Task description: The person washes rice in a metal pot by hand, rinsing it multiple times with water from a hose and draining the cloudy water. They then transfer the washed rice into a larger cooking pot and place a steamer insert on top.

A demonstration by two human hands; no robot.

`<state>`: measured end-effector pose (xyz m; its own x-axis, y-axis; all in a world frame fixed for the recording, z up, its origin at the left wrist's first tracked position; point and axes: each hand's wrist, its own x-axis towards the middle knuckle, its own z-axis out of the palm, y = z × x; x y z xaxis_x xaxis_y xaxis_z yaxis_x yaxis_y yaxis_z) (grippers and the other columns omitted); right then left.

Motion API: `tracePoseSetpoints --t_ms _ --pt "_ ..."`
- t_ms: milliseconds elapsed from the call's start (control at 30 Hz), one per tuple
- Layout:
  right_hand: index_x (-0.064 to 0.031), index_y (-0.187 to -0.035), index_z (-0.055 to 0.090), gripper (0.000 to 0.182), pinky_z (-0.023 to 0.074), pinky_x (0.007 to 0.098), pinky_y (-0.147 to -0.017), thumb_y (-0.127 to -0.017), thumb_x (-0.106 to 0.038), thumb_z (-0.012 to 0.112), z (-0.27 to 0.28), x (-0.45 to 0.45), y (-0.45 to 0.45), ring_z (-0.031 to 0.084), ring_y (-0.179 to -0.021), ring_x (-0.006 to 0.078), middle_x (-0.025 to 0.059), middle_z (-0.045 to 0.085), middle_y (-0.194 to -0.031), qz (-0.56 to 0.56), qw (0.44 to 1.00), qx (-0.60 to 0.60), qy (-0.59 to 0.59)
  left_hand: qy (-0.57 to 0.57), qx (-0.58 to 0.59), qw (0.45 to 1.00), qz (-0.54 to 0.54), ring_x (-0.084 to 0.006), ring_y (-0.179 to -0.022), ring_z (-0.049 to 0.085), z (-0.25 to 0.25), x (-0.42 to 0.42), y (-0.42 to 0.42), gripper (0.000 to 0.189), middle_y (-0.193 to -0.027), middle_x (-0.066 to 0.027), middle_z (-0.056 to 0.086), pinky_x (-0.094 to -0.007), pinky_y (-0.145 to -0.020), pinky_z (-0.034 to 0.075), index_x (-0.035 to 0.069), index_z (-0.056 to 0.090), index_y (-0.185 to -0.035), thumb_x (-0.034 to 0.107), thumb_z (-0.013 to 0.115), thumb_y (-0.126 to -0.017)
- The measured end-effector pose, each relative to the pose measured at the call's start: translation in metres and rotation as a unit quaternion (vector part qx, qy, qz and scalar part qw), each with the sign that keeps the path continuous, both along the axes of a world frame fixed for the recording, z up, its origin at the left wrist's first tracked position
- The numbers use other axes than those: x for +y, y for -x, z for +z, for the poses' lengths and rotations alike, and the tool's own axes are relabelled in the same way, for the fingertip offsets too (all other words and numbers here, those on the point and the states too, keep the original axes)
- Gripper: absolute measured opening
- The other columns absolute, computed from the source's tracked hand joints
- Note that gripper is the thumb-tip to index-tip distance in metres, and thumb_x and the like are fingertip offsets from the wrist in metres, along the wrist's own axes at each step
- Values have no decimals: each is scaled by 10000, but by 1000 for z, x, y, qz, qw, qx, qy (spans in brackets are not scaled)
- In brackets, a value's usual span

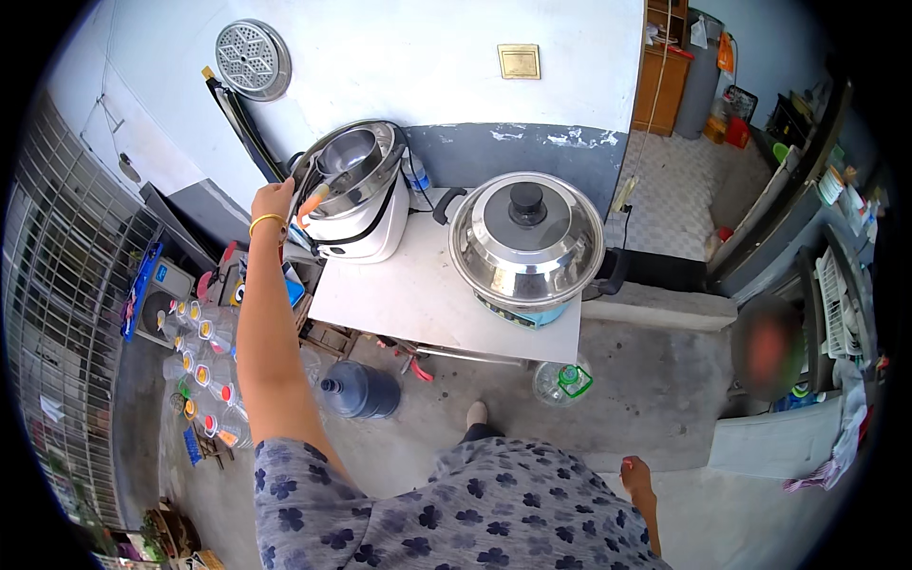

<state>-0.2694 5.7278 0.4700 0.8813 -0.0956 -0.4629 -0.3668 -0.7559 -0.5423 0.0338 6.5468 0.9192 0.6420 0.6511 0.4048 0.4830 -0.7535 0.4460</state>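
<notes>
My left hand (pixel 273 202), a yellow bangle at its wrist, reaches to the left rim of a large stainless steel basin (pixel 390 182). The basin rests on a white appliance (pixel 377 231) and holds a small metal bowl (pixel 349 153). An orange-handled utensil (pixel 312 205) leans over the basin's near rim, beside my fingers. What my left fingers hold is unclear. My right hand (pixel 635 474) hangs low at my right side, its fingers curled; their inside is hidden. A lidded steel wok (pixel 527 274) with a black knob stands on a light-blue cooker on the white table (pixel 427 299).
A blue water jug (pixel 361 389) and a clear bottle with a green handle (pixel 563 382) stand on the floor by the table. Several capped plastic bottles (pixel 206 356) crowd the left floor. A raised concrete ledge (pixel 655 305) runs right of the table. A plastic bottle (pixel 415 171) stands behind the appliance.
</notes>
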Motion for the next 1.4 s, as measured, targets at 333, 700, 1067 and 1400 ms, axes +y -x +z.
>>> tracePoseSetpoints --t_ms 333,700,1067,1400 --pt "-37 -1106 652 222 525 392 -810 -918 -138 589 168 273 -105 662 -933 337 182 677 -1034 81 981 -123 -128 -3 265 963 46 -363 -1078 646 -43 74 -84 578 -1213 -209 647 -414 -939 507 45 627 -1223 473 666 -836" --pt "-39 -1165 651 277 522 342 -812 -936 -186 598 221 322 -157 672 -922 246 132 691 -1065 108 978 -20 -179 139 181 973 -11 -302 -665 713 -79 102 -90 483 -989 -198 705 -394 -644 566 -1 577 -1249 249 634 -839" --pt "52 -1266 533 408 552 290 -744 -1001 -259 537 355 537 -368 655 -912 163 110 632 -1099 121 850 -66 -508 447 -38 888 -104 -156 -433 484 -27 106 -91 227 -572 -27 504 -306 -416 416 58 538 -735 160 704 -851" --pt "74 -1225 511 620 559 414 -802 -921 -456 618 333 631 -518 613 -1004 284 170 537 -1194 -37 841 52 -537 517 10 834 -196 -89 -479 428 15 59 -61 307 -644 11 475 -260 -456 375 85 503 -800 276 721 -901"
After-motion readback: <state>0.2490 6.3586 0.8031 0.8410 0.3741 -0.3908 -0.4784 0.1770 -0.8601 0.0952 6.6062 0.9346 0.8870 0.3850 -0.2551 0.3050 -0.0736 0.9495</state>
